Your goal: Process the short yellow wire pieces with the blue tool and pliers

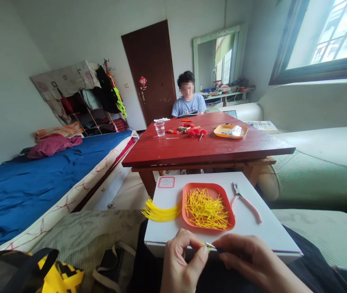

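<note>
I have the left hand pinching a tiny yellow piece between thumb and forefinger, and the right hand closed around a slim, dark-handled, metal-tipped tool. Its long axis runs sideways, tip at the left fingertips. Beyond the fingers sits a square orange tray of thin yellow strands; pink-handled metal pliers lie farther right, nearer the right hand.

Orange tray blocks way forward; yellow bundle bars left, pliers right; free space on white box, near-right corner.
</note>
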A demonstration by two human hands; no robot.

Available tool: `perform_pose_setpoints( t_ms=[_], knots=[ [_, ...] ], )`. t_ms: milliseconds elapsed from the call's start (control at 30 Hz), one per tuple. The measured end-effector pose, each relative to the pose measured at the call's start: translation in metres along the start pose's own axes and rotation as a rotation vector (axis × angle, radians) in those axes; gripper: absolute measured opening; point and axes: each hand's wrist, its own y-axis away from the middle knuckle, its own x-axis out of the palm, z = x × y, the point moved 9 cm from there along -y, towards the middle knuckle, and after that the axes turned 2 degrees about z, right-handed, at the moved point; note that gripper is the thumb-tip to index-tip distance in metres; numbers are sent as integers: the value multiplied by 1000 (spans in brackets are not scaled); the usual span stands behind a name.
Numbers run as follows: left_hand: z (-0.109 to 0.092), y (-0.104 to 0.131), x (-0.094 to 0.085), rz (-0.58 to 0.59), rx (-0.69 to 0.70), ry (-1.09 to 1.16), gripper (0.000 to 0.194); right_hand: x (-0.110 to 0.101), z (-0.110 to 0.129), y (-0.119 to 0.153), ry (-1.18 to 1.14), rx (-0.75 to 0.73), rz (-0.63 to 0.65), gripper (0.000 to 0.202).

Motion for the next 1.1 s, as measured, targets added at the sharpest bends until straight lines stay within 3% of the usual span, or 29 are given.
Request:
perform_pose_setpoints(
  t_ms=[233, 567, 933, 1033, 1100],
  knots=[
    [11, 0, 5, 118, -159, 66, 15, -2, 3, 0, 140, 23, 26, 18],
    [26, 3, 9, 183, -378, 212, 15, -1, 7, 1, 225, 2, 68, 18],
    [31, 2, 6, 184, -366, 182, 15, -3, 13, 4, 140, 4, 8, 16],
    [27, 1, 5, 179, -297, 111, 17, -4, 6, 7, 28, 35, -36, 14],
    [16, 0, 2, 139, -160, -20, 20, -4, -2, 7, -113, 65, -49, 14]
  ],
)
